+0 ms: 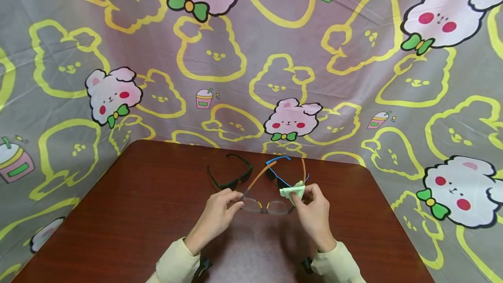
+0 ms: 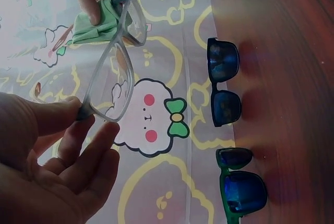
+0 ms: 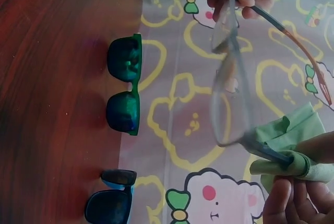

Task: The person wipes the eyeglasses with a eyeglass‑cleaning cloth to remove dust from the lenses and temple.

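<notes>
Left hand [image 1: 219, 213] pinches spectacles [image 1: 277, 208] at nine o'clock; right hand [image 1: 315, 213] grips green cloth [image 1: 292, 191] round their three-o'clock temple [image 3: 265, 151]; green-framed sunglasses [image 1: 233, 184] at ten, blue-framed sunglasses [image 1: 281, 183] at one.

Soft pale glare on tabletop [image 1: 255, 248]

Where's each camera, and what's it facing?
Head: on the head, forward and down at the clear glasses; left hand, right hand, sleeves show.
Left wrist: on that wrist, facing the clear glasses; left hand near, right beyond.
Right wrist: on that wrist, facing the cloth; right hand near, left beyond.
Wrist views share: clear glasses, cloth, green sunglasses, blue sunglasses.
</notes>
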`<state>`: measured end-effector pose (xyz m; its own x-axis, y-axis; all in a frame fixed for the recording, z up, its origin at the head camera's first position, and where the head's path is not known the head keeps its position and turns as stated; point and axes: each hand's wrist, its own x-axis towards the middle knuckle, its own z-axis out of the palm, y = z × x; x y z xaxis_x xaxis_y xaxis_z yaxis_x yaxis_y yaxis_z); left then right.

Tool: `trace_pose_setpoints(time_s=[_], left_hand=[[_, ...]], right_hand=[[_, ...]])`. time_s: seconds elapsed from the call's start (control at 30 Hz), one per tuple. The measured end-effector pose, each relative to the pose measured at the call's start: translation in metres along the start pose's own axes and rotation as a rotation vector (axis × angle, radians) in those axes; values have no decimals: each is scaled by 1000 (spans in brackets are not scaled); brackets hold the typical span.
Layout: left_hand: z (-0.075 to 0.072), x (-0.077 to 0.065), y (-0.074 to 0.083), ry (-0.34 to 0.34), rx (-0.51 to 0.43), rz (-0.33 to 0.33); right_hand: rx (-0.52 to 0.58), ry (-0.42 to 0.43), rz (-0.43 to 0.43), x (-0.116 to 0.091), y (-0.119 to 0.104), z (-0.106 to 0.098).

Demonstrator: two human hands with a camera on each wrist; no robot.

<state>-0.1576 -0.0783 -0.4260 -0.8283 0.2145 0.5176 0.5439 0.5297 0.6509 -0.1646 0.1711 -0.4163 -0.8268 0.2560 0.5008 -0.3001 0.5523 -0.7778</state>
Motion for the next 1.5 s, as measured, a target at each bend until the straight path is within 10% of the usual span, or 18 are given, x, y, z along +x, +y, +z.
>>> trace_pose_setpoints(time_s=[1.5], left_hand=[[-1,-2,-5,-35,43,49]], right_hand=[[1,39,29,16,0,-16]])
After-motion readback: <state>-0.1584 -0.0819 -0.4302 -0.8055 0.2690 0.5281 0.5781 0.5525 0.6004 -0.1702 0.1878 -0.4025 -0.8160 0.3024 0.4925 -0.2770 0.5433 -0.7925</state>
